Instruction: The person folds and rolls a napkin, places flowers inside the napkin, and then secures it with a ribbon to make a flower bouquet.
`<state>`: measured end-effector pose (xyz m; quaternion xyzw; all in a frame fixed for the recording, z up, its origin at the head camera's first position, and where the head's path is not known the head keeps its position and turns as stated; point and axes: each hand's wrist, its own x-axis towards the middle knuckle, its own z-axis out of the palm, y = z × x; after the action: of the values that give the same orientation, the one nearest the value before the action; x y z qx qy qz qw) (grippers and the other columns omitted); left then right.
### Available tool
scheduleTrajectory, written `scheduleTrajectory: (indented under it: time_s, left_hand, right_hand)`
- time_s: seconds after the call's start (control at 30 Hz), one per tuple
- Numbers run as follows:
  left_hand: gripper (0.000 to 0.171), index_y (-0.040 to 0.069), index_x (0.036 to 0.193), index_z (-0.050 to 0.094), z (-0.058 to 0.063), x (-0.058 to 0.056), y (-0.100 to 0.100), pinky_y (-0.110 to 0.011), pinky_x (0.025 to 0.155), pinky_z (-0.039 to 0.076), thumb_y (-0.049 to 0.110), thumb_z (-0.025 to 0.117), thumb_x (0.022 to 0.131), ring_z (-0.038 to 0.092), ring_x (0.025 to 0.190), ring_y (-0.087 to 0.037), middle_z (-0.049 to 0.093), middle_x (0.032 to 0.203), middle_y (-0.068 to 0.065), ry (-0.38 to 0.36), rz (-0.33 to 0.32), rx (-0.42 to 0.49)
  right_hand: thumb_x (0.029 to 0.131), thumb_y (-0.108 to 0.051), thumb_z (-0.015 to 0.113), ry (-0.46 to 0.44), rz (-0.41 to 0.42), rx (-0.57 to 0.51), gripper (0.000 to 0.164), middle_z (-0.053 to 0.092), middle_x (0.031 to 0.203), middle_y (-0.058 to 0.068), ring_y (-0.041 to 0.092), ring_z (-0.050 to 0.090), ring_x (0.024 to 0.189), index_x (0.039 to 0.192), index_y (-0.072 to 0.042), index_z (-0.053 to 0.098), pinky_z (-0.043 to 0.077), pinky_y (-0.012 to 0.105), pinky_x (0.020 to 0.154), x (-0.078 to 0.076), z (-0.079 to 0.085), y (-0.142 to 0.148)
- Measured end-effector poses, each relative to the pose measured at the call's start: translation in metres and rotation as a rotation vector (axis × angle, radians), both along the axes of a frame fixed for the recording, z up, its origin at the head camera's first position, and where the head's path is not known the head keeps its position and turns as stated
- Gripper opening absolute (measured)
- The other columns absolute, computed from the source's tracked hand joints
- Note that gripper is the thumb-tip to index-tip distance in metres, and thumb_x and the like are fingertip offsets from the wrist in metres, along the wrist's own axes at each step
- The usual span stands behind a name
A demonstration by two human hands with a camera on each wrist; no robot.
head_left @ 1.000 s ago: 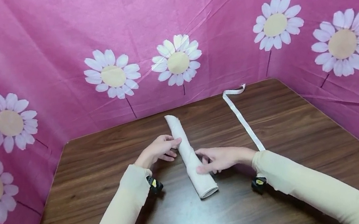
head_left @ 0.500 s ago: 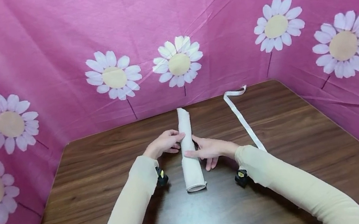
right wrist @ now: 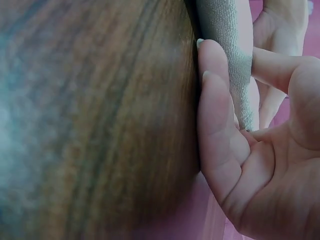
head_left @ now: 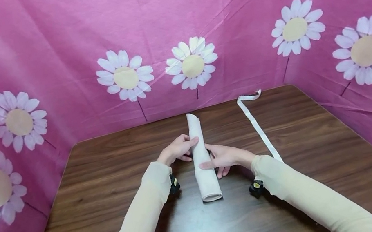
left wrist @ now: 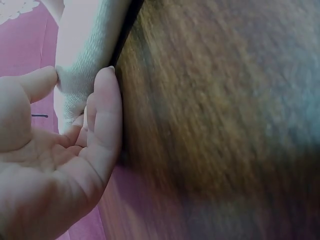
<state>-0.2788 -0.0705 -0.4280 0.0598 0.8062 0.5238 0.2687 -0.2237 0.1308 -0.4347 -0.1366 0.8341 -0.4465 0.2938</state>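
Observation:
A white towel [head_left: 199, 157], rolled into a long tube, lies on the wooden table with one open end toward me. My left hand [head_left: 179, 148] holds its far half from the left, thumb on top and fingers low along the side. From the right, my right hand [head_left: 224, 157] grips it a little nearer to me in the same way. In the left wrist view the thumb [left wrist: 42, 82] presses the towel's ribbed cloth [left wrist: 85, 65]. The right wrist view shows fingertips [right wrist: 212, 57] tucked between the towel [right wrist: 227, 30] and the tabletop. The towel's underside is hidden.
A white ribbon-like strip [head_left: 256, 126] lies bent on the table to the right, its near end passing behind the right sleeve. Beyond the wooden table's [head_left: 120, 144] back edge hangs a pink cloth [head_left: 56, 39] with daisies.
The towel has turned from a slant to nearly straight away from me. My right hand has slid farther up along it, and both hands stay on the towel.

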Motion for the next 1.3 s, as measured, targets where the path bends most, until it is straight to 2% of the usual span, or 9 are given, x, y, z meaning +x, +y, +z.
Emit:
scheduleTrajectory:
  time_s: [0.13, 0.37, 0.67, 0.9, 1.03, 1.2, 1.3]
  left_hand:
    - [0.051, 0.003, 0.131, 0.042, 0.0, -0.001, 0.0, -0.033, 0.065, 0.059, 0.042, 0.06, 0.102, 0.052, 0.078, -0.02, 0.05, 0.1, -0.013, 0.0, 0.019, 0.007]
    - [0.061, 0.004, 0.136, 0.037, 0.0, 0.001, 0.004, -0.038, 0.065, 0.06, 0.043, 0.064, 0.098, 0.054, 0.089, -0.027, 0.05, 0.111, -0.019, 0.004, 0.042, -0.024]
    - [0.056, 0.004, 0.133, 0.038, 0.001, 0.002, 0.008, -0.037, 0.062, 0.06, 0.039, 0.065, 0.099, 0.056, 0.088, -0.028, 0.05, 0.109, -0.019, 0.001, 0.051, -0.038]
    - [0.055, 0.004, 0.136, 0.036, 0.003, 0.003, 0.009, -0.037, 0.064, 0.06, 0.036, 0.064, 0.1, 0.055, 0.092, -0.029, 0.05, 0.112, -0.019, 0.004, 0.065, -0.045]
    - [0.054, 0.004, 0.136, 0.036, 0.003, 0.003, 0.009, -0.037, 0.064, 0.059, 0.035, 0.063, 0.101, 0.056, 0.096, -0.032, 0.05, 0.115, -0.02, -0.001, 0.064, -0.045]
    - [0.053, 0.004, 0.136, 0.035, 0.001, 0.003, 0.009, -0.036, 0.064, 0.059, 0.034, 0.063, 0.101, 0.055, 0.095, -0.031, 0.049, 0.113, -0.02, -0.018, 0.066, -0.034]
    - [0.054, 0.004, 0.136, 0.035, 0.001, 0.001, 0.009, -0.035, 0.063, 0.059, 0.033, 0.063, 0.101, 0.055, 0.094, -0.031, 0.049, 0.112, -0.02, -0.019, 0.062, -0.024]
  right_hand:
    - [0.093, -0.042, 0.073, 0.056, 0.037, 0.045, 0.089, 0.062, 0.083, 0.015, 0.026, 0.068, 0.057, 0.158, -0.008, 0.023, 0.055, 0.038, 0.05, 0.004, -0.001, 0.002]
    - [0.091, -0.047, 0.074, 0.151, 0.108, 0.116, 0.085, 0.063, 0.075, 0.01, 0.024, 0.066, 0.053, 0.154, -0.008, 0.032, 0.054, 0.037, 0.049, 0.013, 0.001, 0.002]
    - [0.09, -0.046, 0.076, 0.148, 0.1, 0.134, 0.088, 0.063, 0.072, 0.01, 0.024, 0.065, 0.05, 0.156, -0.007, 0.031, 0.053, 0.036, 0.046, 0.016, 0.005, 0.001]
    - [0.092, -0.044, 0.074, 0.127, 0.084, 0.1, 0.088, 0.063, 0.075, 0.011, 0.024, 0.066, 0.052, 0.157, -0.005, 0.029, 0.054, 0.037, 0.046, 0.016, 0.006, 0.003]
    - [0.097, -0.04, 0.069, 0.151, 0.09, 0.085, 0.079, 0.064, 0.079, 0.008, 0.023, 0.066, 0.053, 0.155, 0.0, 0.033, 0.055, 0.038, 0.047, 0.016, 0.007, 0.013]
    - [0.101, -0.033, 0.064, 0.284, 0.09, 0.077, 0.056, 0.067, 0.081, 0.007, 0.022, 0.065, 0.059, 0.143, 0.002, 0.051, 0.055, 0.037, 0.051, 0.01, 0.013, 0.041]
    - [0.102, -0.029, 0.063, 0.391, 0.033, 0.079, 0.045, 0.068, 0.084, 0.01, 0.026, 0.065, 0.068, 0.135, 0.002, 0.058, 0.054, 0.036, 0.057, 0.003, 0.023, 0.066]
